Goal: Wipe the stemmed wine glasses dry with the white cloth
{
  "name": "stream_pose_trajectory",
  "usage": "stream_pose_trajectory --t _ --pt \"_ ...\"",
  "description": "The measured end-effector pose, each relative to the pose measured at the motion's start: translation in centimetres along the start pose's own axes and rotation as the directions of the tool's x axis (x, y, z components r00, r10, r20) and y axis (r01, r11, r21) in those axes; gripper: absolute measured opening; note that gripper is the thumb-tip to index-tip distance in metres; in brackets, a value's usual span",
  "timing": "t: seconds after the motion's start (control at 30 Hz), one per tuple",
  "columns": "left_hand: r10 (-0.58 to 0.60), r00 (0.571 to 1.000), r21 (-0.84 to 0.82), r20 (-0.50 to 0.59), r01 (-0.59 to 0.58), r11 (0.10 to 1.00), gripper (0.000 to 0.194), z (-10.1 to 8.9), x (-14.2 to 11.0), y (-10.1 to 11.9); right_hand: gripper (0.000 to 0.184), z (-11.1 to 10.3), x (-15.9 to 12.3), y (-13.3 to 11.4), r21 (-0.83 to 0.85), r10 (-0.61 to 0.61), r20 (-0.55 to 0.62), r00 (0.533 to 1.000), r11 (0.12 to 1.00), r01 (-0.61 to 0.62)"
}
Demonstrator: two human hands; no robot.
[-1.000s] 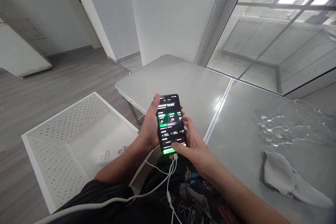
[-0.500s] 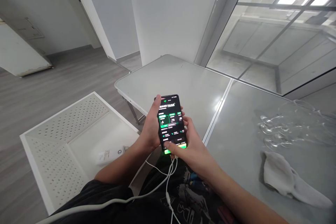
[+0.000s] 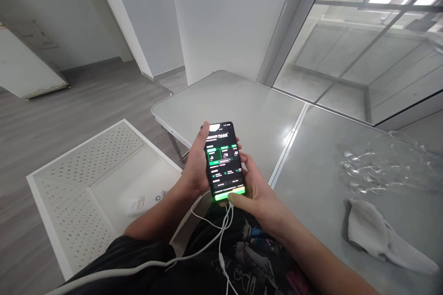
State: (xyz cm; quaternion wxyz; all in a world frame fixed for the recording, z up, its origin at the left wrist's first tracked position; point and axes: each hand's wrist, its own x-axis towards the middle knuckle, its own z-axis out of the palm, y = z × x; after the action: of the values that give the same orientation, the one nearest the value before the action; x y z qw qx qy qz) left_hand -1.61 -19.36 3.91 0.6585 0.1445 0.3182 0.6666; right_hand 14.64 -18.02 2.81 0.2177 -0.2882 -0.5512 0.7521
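A smartphone (image 3: 225, 161) with a lit dark screen, green panels and a bright green bar at its bottom is held upright above my lap. My left hand (image 3: 197, 166) wraps its left side, thumb along the upper left edge, fingers hidden behind. From the right, my right hand (image 3: 258, 191) grips the lower part; its thumb rests at the bottom of the screen by the green bar and its fingertips show at the right edge. White cables (image 3: 226, 221) hang from the phone's lower end and run over the dark clothing.
Grey folding tables (image 3: 238, 97) stand ahead and right. On the right one lie several clear stemmed glasses (image 3: 363, 170) and a white cloth (image 3: 370, 228). At left is a white perforated chair (image 3: 79, 184) holding a white packet (image 3: 143, 205). A glass partition (image 3: 346, 50) rises behind.
My right thumb has moved from the lower left of the screen down and right to its bottom edge. The phone has shifted slightly left. Both hands keep their grip.
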Motion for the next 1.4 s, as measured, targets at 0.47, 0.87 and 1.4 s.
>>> stream_pose_trajectory --t 0.47,0.87,1.4 --pt "-0.047 0.997 -0.02 0.06 0.049 0.999 0.067 -0.2 0.0 -0.1 0.039 0.3 -0.2 0.0 0.186 0.057 -0.058 0.997 0.981 -0.045" --pt "0.033 0.999 0.048 0.009 -0.033 0.998 0.062 0.4 -0.4 -0.4 0.044 0.7 0.5 0.4 0.248 0.049 -0.171 0.984 0.969 -0.006" --pt "-0.032 0.999 0.031 0.031 0.031 0.999 0.066 0.2 -0.3 -0.3 0.047 0.3 0.3 0.0 0.26 0.049 -0.109 0.993 0.965 -0.019"
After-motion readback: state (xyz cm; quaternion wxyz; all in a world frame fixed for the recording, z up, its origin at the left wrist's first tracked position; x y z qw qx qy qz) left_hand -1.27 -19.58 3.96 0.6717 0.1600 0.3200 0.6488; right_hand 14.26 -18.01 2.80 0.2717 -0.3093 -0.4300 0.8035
